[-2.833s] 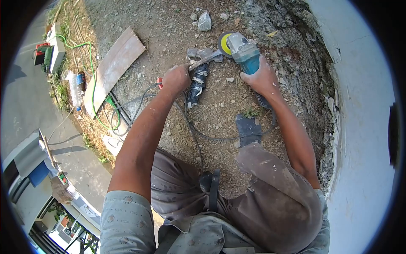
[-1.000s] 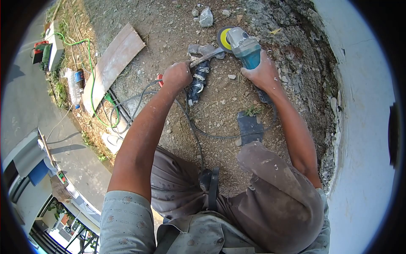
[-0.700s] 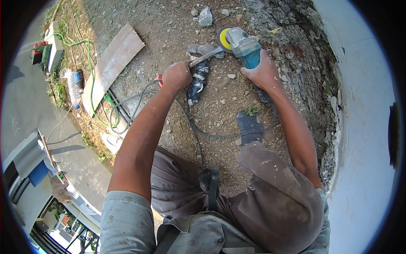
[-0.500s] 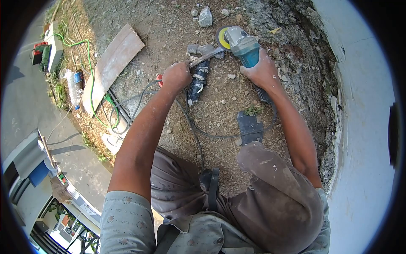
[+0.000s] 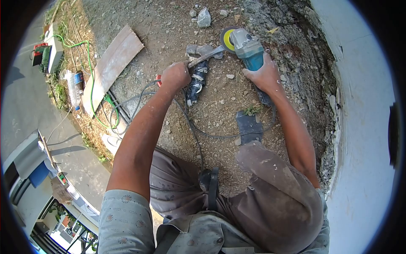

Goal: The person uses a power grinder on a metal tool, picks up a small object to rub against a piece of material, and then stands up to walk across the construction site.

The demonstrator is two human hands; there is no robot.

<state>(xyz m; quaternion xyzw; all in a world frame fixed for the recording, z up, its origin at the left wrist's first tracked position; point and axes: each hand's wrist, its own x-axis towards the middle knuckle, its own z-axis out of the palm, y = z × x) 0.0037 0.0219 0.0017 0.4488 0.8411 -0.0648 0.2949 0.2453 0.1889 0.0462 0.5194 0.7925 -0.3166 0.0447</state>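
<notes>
My left hand (image 5: 176, 77) is wrapped round the handle of a metal tool (image 5: 207, 56), whose flat end reaches the edge of a yellow disc (image 5: 229, 39). That disc sits on a teal angle grinder (image 5: 249, 50), gripped by my right hand (image 5: 264, 75). Whether disc and metal touch is too small to tell. Just below the tool lies a dark object with whitish wrapping (image 5: 197, 84) on the ground, beside a grey stone piece (image 5: 193, 50).
A long board (image 5: 113, 67) lies at the left near a green cord (image 5: 89, 63) and bottles (image 5: 79, 80). Grey cable (image 5: 190, 122) loops over the gravel between my arms. A pale wall (image 5: 359, 84) stands at the right. A loose rock (image 5: 204, 18) lies ahead.
The grinder and my right hand have shifted slightly right, and the yellow disc faces the camera a little more. My left hand keeps its hold, almost unmoved.
</notes>
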